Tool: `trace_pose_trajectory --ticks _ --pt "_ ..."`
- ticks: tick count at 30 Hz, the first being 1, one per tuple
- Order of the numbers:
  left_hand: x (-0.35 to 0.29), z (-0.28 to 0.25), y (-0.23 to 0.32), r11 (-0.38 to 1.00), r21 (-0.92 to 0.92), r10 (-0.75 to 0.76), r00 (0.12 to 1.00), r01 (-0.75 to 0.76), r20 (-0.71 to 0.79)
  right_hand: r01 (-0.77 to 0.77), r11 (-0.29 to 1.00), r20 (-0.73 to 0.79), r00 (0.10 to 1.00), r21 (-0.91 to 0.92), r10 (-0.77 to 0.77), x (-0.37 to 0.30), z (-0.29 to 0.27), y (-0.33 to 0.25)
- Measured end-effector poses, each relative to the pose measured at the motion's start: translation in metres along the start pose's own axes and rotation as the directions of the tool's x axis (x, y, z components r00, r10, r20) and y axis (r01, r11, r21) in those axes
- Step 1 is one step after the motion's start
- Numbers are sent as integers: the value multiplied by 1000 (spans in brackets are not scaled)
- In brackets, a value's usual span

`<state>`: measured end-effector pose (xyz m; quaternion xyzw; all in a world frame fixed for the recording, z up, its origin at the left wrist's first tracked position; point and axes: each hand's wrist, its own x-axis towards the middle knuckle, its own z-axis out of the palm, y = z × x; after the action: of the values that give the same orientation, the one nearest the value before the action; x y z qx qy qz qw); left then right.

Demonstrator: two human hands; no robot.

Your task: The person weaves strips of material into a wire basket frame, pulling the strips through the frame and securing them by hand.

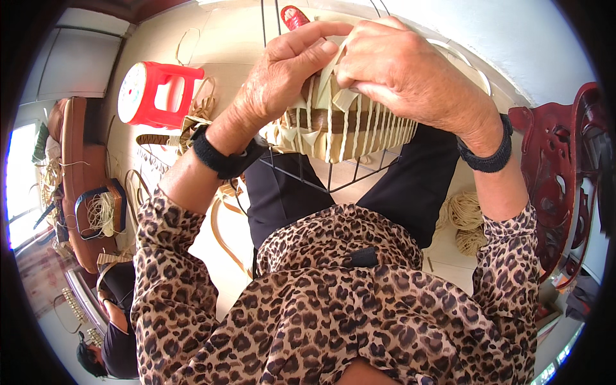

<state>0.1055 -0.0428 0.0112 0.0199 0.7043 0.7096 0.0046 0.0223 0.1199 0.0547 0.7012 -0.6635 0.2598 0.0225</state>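
Nearest are two bare hands, a black wristband (493,151) on each wrist: the right hand (410,74) has a narrow pinch grip on a pale flat strip (327,80), while the left hand (289,61) curls beside it, thumb and forefinger close together; whether that grip holds anything I cannot tell. Just under them, between the knees, is one woven basket (340,138) within one black wire frame (330,183). The work looks partway along: the near wall has its brown band and more than ten pale upright cords in place, but a strip end juts loose near the top, so securing it seems left; the hands hide the rim there. Farther off on the floor are at least two twine coils (467,210), one red stool (142,95) and one red shoe (294,17).
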Motion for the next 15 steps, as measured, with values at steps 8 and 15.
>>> trace_pose_trajectory --ticks 8,15 --pt "23 -6 -34 988 -155 14 999 -7 43 -75 997 17 997 17 75 -7 10 13" --pt "33 8 -55 953 -303 14 995 16 96 -236 967 149 964 94 220 -21 25 32"
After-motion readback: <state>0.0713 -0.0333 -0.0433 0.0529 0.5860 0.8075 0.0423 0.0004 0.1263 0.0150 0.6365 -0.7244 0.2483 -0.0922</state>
